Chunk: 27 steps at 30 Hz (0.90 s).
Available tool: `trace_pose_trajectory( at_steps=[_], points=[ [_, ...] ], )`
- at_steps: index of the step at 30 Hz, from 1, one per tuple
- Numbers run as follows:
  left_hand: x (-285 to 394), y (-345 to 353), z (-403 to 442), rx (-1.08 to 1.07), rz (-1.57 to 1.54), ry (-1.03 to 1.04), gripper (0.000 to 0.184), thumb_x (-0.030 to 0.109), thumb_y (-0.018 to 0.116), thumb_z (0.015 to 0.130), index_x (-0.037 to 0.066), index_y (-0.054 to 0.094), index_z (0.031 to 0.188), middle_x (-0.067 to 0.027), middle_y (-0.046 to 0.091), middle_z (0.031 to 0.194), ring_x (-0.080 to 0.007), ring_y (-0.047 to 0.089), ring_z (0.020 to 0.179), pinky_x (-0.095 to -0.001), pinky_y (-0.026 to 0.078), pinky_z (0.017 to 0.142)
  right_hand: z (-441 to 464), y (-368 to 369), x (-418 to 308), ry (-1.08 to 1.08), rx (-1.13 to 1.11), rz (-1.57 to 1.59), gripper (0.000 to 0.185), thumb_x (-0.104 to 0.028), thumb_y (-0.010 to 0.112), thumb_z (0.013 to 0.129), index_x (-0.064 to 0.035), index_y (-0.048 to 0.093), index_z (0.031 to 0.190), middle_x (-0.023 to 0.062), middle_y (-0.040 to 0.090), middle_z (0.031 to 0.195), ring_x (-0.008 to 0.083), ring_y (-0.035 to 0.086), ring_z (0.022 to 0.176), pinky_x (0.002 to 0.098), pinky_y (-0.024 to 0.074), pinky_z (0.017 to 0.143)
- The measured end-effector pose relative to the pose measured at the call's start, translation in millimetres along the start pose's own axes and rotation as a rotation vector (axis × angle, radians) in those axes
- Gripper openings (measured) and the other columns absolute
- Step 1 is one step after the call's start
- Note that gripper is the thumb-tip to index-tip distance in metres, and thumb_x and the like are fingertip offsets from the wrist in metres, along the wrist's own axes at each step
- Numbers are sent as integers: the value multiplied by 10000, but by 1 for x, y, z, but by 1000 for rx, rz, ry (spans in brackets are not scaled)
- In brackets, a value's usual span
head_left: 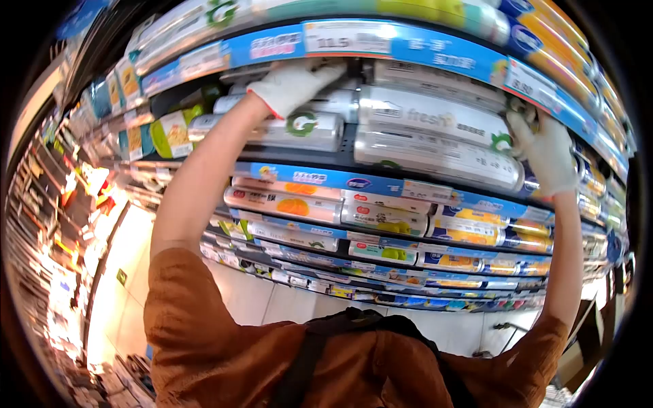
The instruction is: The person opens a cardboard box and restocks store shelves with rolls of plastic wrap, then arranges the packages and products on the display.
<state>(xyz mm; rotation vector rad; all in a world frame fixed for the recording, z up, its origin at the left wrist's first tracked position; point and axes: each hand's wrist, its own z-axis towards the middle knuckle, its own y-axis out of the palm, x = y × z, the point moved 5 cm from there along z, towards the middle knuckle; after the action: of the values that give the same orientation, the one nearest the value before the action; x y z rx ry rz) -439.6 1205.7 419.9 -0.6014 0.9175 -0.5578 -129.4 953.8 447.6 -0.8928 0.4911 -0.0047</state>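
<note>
Both my hands wear white gloves and reach into the upper shelf. My left hand (294,87) lies over the left stack of wrapped rolls (299,130) marked with a green G, its fingers stretched to the right under the price strip. A narrow gap separates this stack from a pile of longer white rolls (435,112) marked "fresh". At the right end of that pile is my right hand (547,153), fingers apart and touching or very near the roll ends. Its fingertips are partly hidden under the price strip, and I see no roll lifted in either hand.
A blue price strip (422,51) runs just above my hands. Green packs (173,132) hang at the left, and orange and blue rolls (530,34) stand at the upper right. Lower shelves hold boxed film (292,205). A cardboard box (588,340) is at the lower right.
</note>
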Motion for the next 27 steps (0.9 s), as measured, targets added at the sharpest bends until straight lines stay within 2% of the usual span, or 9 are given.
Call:
trace_pose_trajectory(
  at_steps=[1,3,4,8,15,21,22,25,27],
  points=[
    [-19,-4,-3,-125,-419,-349,493,465,434,1014,151,593,1358,-190,609,1337,-339,591,1213,-410,467,1003,-4,8,-6,-181,167,-381,417,-354,685,887,-12,645,1122,218,661,1021,357,648,997,430,496,858],
    [-55,7,-19,-369,-326,-381,480,447,456,1014,173,574,1390,-156,549,1435,-328,530,1292,-379,409,1076,-32,22,-49,-611,428,-532,431,-270,720,849,-22,611,1184,207,636,1114,378,612,1060,469,477,895],
    [-78,21,-27,-375,-335,-532,504,467,467,1004,156,575,1387,-158,571,1411,-327,555,1261,-383,420,1065,-42,28,-72,-707,400,-453,453,-242,730,833,-25,594,1207,200,622,1141,390,591,1075,477,469,910],
    [-140,85,-45,-226,-336,-538,531,460,560,954,110,603,1351,-160,654,1288,-318,623,1150,-377,466,1020,-55,55,-162,-977,312,-299,472,-202,734,814,-35,579,1228,160,618,1164,370,583,1072,463,468,952],
    [-128,54,-34,-223,-453,-357,540,421,630,906,97,611,1337,-160,662,1273,-303,630,1141,-371,477,1012,-9,137,-250,-731,-128,-56,447,-391,587,930,-15,616,1170,188,685,1028,390,659,954,476,523,870],
    [-128,46,-30,-205,-503,-263,556,388,690,864,85,619,1325,-160,669,1260,-290,637,1134,-366,487,1006,15,202,-276,-613,-468,-103,505,-486,542,940,-36,646,1144,217,688,926,404,659,925,443,528,849],
    [-129,45,-30,-201,-504,-251,560,383,700,857,83,620,1323,-160,670,1258,-287,638,1132,-365,489,1005,12,201,-279,-527,-636,-118,500,-365,615,931,-20,595,1292,232,650,1190,383,632,1094,401,496,959],
    [-128,41,-34,-194,-523,-222,571,366,730,836,78,624,1317,-160,673,1252,-281,641,1129,-362,494,1001,-4,197,-280,-648,-592,-89,516,-299,653,905,-26,549,1331,230,607,1250,390,596,1148,401,479,976],
    [-129,38,-36,-191,-528,-206,579,355,750,822,74,626,1313,-160,676,1247,-277,643,1126,-361,497,999,-5,194,-277,-723,-564,-51,462,-320,678,881,-70,573,1255,189,591,1207,376,569,1146,420,463,981]
  ],
)
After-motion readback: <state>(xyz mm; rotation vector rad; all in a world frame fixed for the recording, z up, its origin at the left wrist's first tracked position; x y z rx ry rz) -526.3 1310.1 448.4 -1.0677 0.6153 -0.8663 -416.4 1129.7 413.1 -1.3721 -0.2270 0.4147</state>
